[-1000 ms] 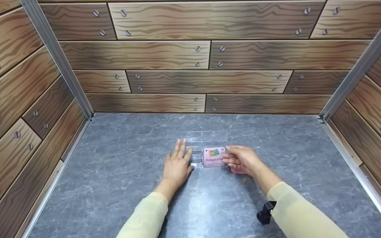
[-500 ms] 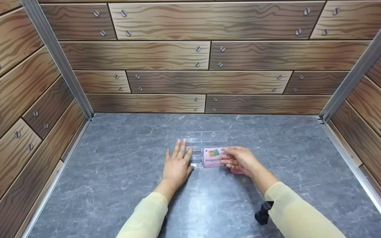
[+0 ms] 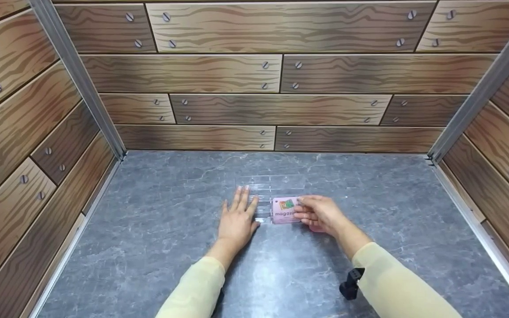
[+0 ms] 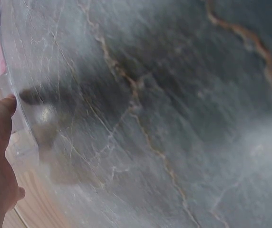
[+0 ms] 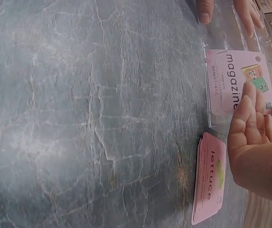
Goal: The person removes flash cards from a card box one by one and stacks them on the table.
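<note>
A pink word card [image 3: 283, 213] printed "magazine" sits in the right part of a clear plastic holder [image 3: 276, 182]. My right hand [image 3: 325, 214] touches the card's right side, its fingers lying over the printed face and its thumb near the top right corner. In the right wrist view, the fingertips cover the end of the word. My left hand [image 3: 235, 223] rests on the left part of the holder, fingers extended and spread. A stack of pink cards [image 5: 208, 179], "lettuce" on top, lies beside the holder, mostly hidden under my right hand in the head view.
The grey marbled tabletop [image 3: 170, 265] spreads around the holder. Wood-patterned walls [image 3: 237, 108] stand at the back and both sides, with metal rails [image 3: 77, 79] at the corners. A black device [image 3: 351, 285] is at the right sleeve.
My right hand has slid slightly left over the magazine card, covering more of its right side. The card and my left hand stay in place.
</note>
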`<state>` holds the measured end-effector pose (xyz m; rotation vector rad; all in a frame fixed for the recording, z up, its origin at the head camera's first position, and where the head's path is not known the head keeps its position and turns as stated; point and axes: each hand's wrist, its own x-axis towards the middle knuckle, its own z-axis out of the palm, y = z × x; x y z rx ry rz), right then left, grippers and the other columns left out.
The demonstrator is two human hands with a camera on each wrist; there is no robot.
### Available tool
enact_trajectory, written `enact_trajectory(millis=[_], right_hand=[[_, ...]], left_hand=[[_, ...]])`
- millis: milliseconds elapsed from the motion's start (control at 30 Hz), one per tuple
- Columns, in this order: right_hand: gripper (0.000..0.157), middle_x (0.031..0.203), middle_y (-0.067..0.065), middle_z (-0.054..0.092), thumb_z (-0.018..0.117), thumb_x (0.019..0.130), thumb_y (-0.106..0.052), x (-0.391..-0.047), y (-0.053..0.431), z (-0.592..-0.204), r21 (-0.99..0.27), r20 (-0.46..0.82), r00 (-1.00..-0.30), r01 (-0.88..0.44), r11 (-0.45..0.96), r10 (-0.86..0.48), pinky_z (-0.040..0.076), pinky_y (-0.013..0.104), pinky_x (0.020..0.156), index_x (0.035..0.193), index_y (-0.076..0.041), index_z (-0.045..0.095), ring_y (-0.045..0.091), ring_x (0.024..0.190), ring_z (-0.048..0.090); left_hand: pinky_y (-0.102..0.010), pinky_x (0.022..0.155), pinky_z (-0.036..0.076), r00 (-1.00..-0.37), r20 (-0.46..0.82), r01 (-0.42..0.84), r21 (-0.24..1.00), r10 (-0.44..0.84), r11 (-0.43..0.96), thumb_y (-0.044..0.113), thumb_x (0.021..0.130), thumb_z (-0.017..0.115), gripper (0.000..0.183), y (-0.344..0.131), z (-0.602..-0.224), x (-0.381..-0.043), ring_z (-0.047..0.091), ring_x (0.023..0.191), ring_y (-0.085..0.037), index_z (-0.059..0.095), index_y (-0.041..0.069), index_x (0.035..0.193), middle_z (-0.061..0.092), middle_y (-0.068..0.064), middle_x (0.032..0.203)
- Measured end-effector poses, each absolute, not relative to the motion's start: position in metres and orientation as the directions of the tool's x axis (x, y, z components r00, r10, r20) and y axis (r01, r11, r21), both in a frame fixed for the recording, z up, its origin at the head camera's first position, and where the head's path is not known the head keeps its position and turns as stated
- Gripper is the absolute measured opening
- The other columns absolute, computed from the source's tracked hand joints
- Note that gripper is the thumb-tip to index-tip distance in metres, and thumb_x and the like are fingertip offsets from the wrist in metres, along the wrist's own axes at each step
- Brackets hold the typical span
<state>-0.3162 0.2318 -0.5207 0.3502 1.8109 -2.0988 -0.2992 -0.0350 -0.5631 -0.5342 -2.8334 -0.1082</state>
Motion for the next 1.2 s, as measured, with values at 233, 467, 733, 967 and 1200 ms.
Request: enact_trajectory(millis=[233,467,733,967,1200], right_hand=[[0.035,0.094,0.012,0.08,0.066,0.106,-0.015,-0.317,0.2314,-0.5222,-0.899,-0.406,-0.91,0.415,-0.138,-0.086,0.061,0.024,0.063,0.134,0.003,0.058,0.018,0.075,0.079],[0.032,0.096,0.013,0.08,0.064,0.107,-0.015,-0.3153,0.2313,-0.5214,-0.908,-0.395,-0.915,0.403,-0.117,-0.086,0.061,0.024,0.064,0.133,0.003,0.059,0.018,0.078,0.079],[0.032,0.097,0.013,0.08,0.064,0.107,-0.015,-0.3161,0.2327,-0.5232,-0.909,-0.395,-0.915,0.401,-0.111,-0.079,0.06,0.023,0.062,0.134,0.002,0.06,0.017,0.077,0.079],[0.035,0.096,0.011,0.08,0.066,0.106,-0.016,-0.3166,0.2334,-0.5238,-0.903,-0.412,-0.909,0.417,-0.103,-0.064,0.057,0.021,0.057,0.136,0.0,0.059,0.014,0.073,0.078],[0.027,0.092,0.011,0.08,0.068,0.104,-0.011,-0.319,0.231,-0.523,-0.893,-0.425,-0.904,0.427,-0.145,-0.045,0.058,0.021,0.057,0.127,0.0,0.061,0.015,0.071,0.078]], left_hand=[[-0.065,0.116,0.039,-0.895,0.277,0.372,0.03,0.35,0.928,0.05,0.096,0.074,0.075,-0.0349,-0.5637,-0.2992,0.026,0.16,-0.034,0.051,0.018,0.16,0.032,-0.013,0.172],[-0.064,0.116,0.04,-0.895,0.276,0.374,0.039,0.35,0.926,0.049,0.096,0.075,0.075,-0.0347,-0.5631,-0.2979,0.027,0.159,-0.034,0.05,0.018,0.16,0.033,-0.014,0.171],[-0.063,0.116,0.041,-0.898,0.269,0.368,0.024,0.349,0.929,0.049,0.096,0.074,0.075,-0.0343,-0.5631,-0.2983,0.026,0.159,-0.034,0.05,0.018,0.16,0.032,-0.014,0.172],[-0.063,0.116,0.041,-0.897,0.269,0.367,0.017,0.35,0.93,0.049,0.096,0.074,0.075,-0.035,-0.5645,-0.2996,0.026,0.159,-0.034,0.049,0.018,0.16,0.032,-0.014,0.172],[-0.063,0.116,0.041,-0.893,0.281,0.37,0.011,0.352,0.929,0.05,0.096,0.074,0.075,-0.0347,-0.564,-0.2989,0.027,0.159,-0.034,0.051,0.018,0.16,0.033,-0.014,0.171]])
